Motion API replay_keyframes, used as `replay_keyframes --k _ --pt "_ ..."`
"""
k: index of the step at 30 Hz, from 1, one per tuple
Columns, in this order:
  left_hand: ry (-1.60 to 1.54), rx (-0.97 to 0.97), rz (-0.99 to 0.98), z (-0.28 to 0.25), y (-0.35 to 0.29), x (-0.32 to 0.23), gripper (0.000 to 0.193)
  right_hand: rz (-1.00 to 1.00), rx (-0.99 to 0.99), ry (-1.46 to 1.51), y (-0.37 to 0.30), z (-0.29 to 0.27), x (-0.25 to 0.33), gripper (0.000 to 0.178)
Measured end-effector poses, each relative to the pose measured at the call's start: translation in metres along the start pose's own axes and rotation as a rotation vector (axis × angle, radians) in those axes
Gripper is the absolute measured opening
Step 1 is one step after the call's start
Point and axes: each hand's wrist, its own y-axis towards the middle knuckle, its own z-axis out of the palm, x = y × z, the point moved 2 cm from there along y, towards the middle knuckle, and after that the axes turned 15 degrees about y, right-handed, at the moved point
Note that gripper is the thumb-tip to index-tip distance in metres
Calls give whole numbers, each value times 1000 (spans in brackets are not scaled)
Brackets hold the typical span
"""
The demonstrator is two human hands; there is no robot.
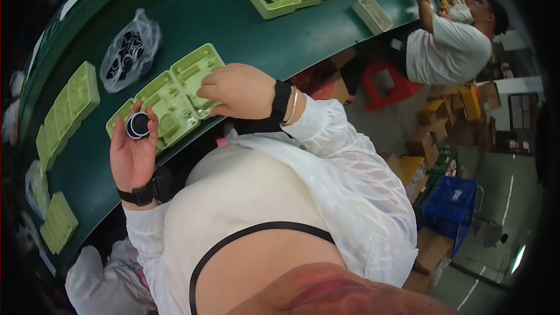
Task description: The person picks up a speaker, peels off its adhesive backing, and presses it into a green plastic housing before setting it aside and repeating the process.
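While the left hand (pixel 133 160) is grasping one round black cap (pixel 137 125) between thumb and fingers over the left end of one green compartment tray (pixel 198 61), the right hand (pixel 236 90) is curling over its right end; whether it is gripping anything, I cannot tell. The cap is pointing its round face up toward the camera. The tray's long axis is following the near edge of the tabletop (pixel 195 17), whose green surface is stretching openly toward one pale box (pixel 373 15).

The tray (pixel 164 94) is yellow-green, the tabletop (pixel 204 17) dark green, the piece (pixel 137 125) black ringed white.
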Motion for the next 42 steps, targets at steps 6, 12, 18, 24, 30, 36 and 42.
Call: replay_keyframes --k 6,12,18,24,30,36,42 --pt "259 -68 20 21 16 27 39 -250 -380 138 41 6 29 31" --pt "272 -12 93 5 25 31 32 -271 -449 74 52 34 26 34" --pt "216 2 113 -12 36 38 30 -332 -569 85 53 39 26 33" --pt "313 -113 42 20 30 47 33 -323 -570 215 45 38 24 29" --pt "263 -37 35 23 28 52 33 -250 -538 284 41 36 21 26" --pt "284 -37 31 23 30 55 33 -223 -537 337 40 34 21 24" --pt "283 -22 -56 7 32 52 35 -361 -470 173 44 38 18 18"
